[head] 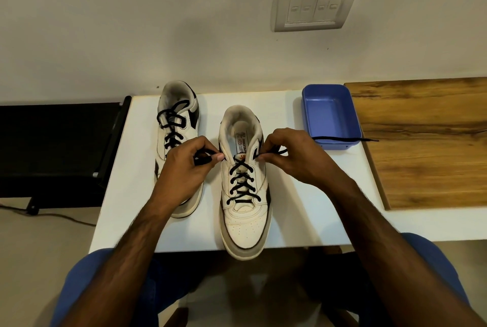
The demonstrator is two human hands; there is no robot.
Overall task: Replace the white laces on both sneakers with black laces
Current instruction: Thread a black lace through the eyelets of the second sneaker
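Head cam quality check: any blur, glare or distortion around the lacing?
Head view: wide-angle bending shows at the table edges and the switch plate; warm, dim light, soft shadows; no glare; black lace crossings sharp; both hands sharp, no motion smear.

Two sneakers side by side on the tabletop, me seated in front

The near sneaker (245, 195) stands on the tabletop (303, 208) right before me, its toe jutting over the front edge, with my left hand (188, 166) and right hand (292, 158) at either side of its collar. The other sneaker (177, 126) stands just to its left, set farther back. A tray (330, 113) sits at the back right, a loose lace (342, 138) lying across its front rim onto the board (427, 142) to the right.
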